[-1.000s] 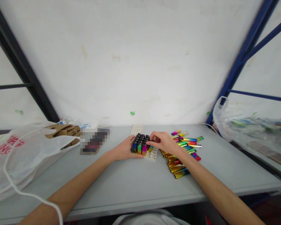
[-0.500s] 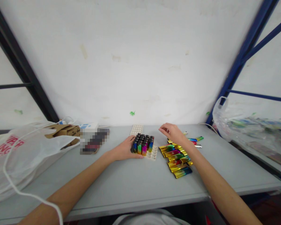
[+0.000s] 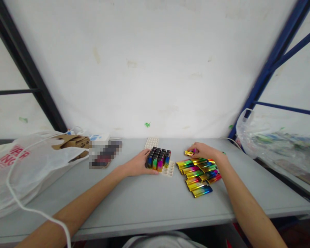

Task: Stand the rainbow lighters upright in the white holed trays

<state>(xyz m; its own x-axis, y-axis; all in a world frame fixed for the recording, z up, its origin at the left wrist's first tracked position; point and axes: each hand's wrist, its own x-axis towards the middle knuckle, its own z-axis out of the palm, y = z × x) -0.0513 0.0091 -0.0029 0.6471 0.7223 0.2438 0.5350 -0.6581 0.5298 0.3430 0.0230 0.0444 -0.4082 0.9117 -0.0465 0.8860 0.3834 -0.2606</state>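
Observation:
Upright lighters (image 3: 158,159) with black tops and shiny multicoloured bodies stand packed together in a pale tray with round holes (image 3: 168,169). My left hand (image 3: 138,164) is curled round the left side of this group, thumb at the front and fingers behind. Over at the pile, my right hand (image 3: 204,150) pinches a gold lighter (image 3: 189,153) at the far end. Loose gold and rainbow lighters (image 3: 198,175) lie in overlapping rows just below my right hand, which hides part of them.
Behind the group lies a second pale holed tray (image 3: 152,143). White plastic bags (image 3: 36,168), a cardboard piece (image 3: 73,143) and a white cable (image 3: 33,213) occupy the left. A blurred-out dark object (image 3: 105,155) lies nearby. A blue metal frame (image 3: 268,69) rises at right.
My right hand has come down from above the pile, moved right, and closed on a gold lighter. My left hand stays round the upright lighters.

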